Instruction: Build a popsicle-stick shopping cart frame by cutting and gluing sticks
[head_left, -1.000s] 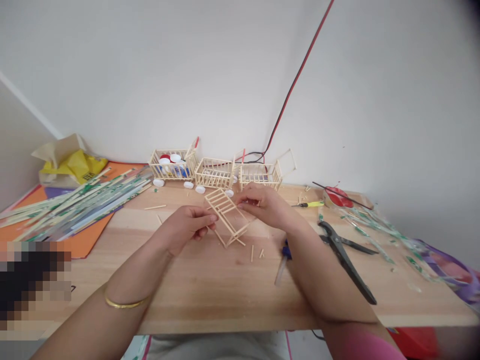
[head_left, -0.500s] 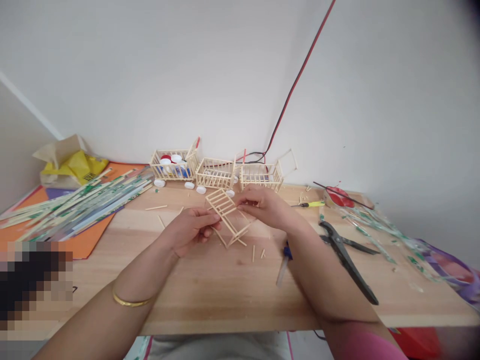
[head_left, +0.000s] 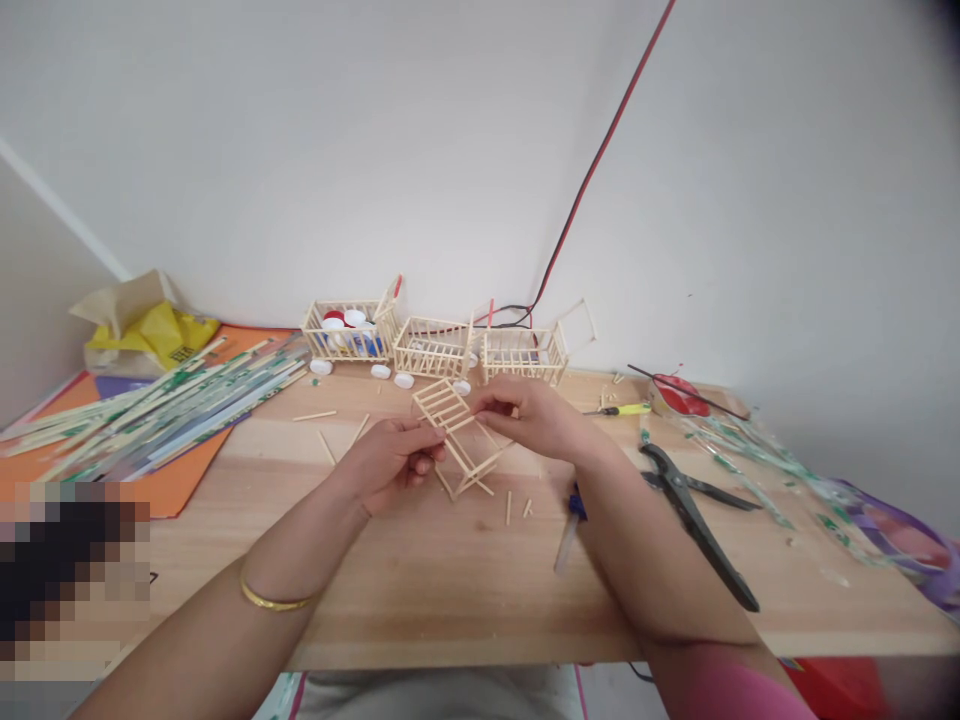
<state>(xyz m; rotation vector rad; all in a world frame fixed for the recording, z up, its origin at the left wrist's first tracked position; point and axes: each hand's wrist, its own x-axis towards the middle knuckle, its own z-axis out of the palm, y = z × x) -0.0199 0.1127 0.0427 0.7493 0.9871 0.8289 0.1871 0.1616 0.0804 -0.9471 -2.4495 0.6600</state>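
Note:
A small open frame of thin wooden sticks [head_left: 444,405] is tilted between my hands, over the wooden table [head_left: 420,600]. My left hand [head_left: 401,458] pinches its left side, thumb and forefinger together. At the upper right side of the frame, my right hand [head_left: 525,412] is closed with its fingertips on the frame's edge. Behind stand three little stick carts: one with white wheels and bottle caps inside [head_left: 349,332], a middle one [head_left: 433,347], and a right one [head_left: 525,352] partly behind my right hand. Short cut sticks [head_left: 509,507] lie just in front.
Black-handled pliers [head_left: 694,520], a yellow cutter [head_left: 630,409] and a red round container [head_left: 679,395] are at the right. Wrapped sticks [head_left: 180,400] lie on an orange sheet [head_left: 187,485] at the left, near a yellow bag [head_left: 161,335]. A blue-capped tube [head_left: 568,535] is by my right forearm.
My left hand has shifted slightly to the right along the frame. My right hand and the frame have hardly moved.

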